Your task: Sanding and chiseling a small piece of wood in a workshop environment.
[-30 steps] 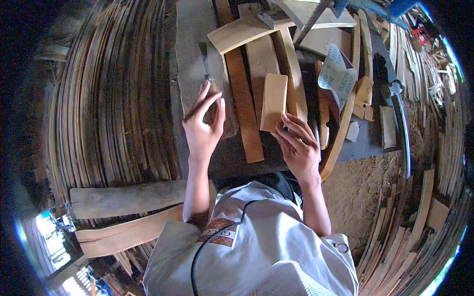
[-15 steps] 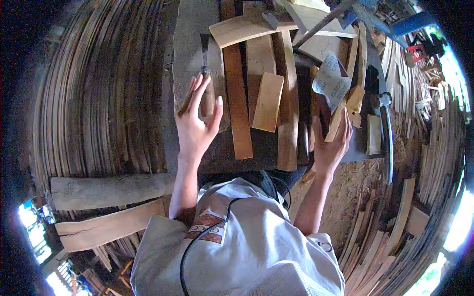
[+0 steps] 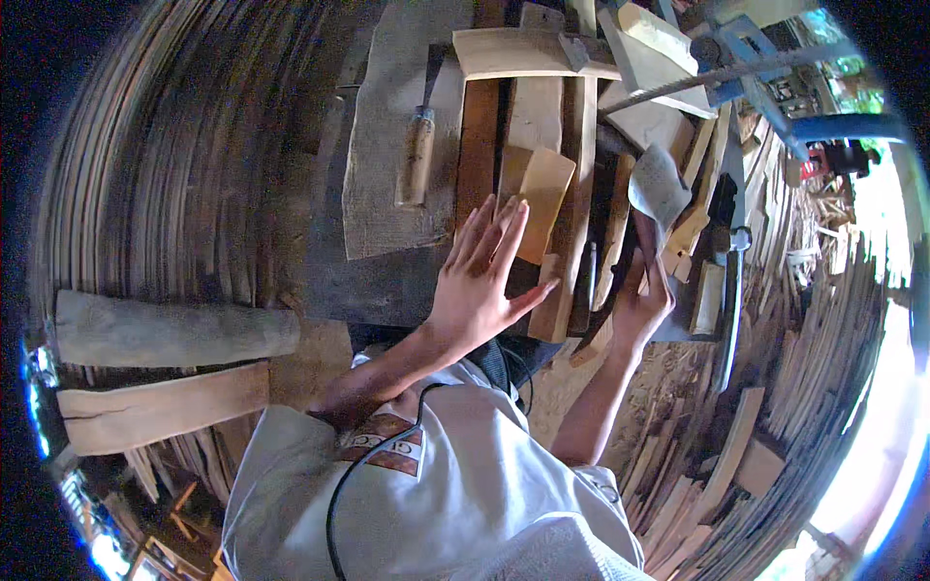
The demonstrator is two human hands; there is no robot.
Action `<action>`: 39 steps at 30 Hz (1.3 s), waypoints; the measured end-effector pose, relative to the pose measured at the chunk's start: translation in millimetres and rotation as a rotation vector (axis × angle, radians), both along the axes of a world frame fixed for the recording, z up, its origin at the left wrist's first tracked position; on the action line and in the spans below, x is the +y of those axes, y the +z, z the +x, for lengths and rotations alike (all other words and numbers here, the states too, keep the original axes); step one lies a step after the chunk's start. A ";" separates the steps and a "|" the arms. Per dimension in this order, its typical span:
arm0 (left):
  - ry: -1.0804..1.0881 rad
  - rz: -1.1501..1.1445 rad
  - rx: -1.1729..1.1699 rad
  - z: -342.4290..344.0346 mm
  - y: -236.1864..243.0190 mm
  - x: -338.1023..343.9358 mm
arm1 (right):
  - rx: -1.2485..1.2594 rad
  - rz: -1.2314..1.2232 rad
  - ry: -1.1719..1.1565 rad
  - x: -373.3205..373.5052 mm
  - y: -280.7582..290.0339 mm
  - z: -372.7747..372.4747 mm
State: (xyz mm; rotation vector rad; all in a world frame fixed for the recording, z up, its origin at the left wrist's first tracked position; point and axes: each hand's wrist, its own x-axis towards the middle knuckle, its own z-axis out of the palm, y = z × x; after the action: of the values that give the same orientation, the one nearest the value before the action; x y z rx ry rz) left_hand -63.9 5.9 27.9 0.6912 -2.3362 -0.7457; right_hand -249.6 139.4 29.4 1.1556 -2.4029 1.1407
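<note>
White shirt [image 3: 465, 484], nearest item, worn by the person; black cable [image 3: 335, 504] trailing down its front.

Left hand [image 3: 480, 276]: palm down, bare, fingers apart and thumb held out, gripping nothing. Fingertips overlap the left edge of the block [image 3: 548, 203]; whether they touch it cannot be told.

Right hand [image 3: 641, 305]: at the right part of the bench [image 3: 373, 286], thumb and fingers together, clamped on the lower end of the sandpaper [image 3: 661, 191]. Sandpaper curled, pale backing showing, standing up from the grip.

Block: pale wood, small, rectangular, lying tilted on the strips just ahead of the left hand.

Pale strip [image 3: 580, 126]: lengthwise, right of the block. Brown strip [image 3: 480, 145]: lengthwise, left of the block.

Chisel [image 3: 417, 160]: wooden handle, lying on a rough grey board [image 3: 373, 194], apart from both hands.

Curved piece [image 3: 513, 56]: pale wood, laid across the strips at the far side. Saw blade [image 3: 717, 79]: toothed, reaching over the far right.

Plank stack [image 3: 165, 203]: tall, dark, beyond the bench at left.
</note>
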 end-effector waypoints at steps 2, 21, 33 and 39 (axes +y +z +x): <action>0.048 -0.038 -0.011 -5.0 -2.9 0.3 | 0.063 -0.018 -0.042 4.6 3.3 7.8; 0.082 0.254 0.027 3.0 -13.3 -13.5 | 0.040 0.271 0.833 -54.5 18.6 36.3; 0.146 0.354 -0.025 0.6 -3.8 -11.2 | -0.013 0.348 0.831 -61.6 19.1 19.1; 0.108 0.230 0.065 0.1 -1.0 -14.6 | -0.029 0.259 0.678 -76.6 26.5 -5.7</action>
State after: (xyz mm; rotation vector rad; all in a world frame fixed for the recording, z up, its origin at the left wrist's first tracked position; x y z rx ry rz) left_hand -63.8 -8.7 26.9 0.8705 -2.1560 -0.9819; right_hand -255.3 62.8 55.9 2.1583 -2.2801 1.0141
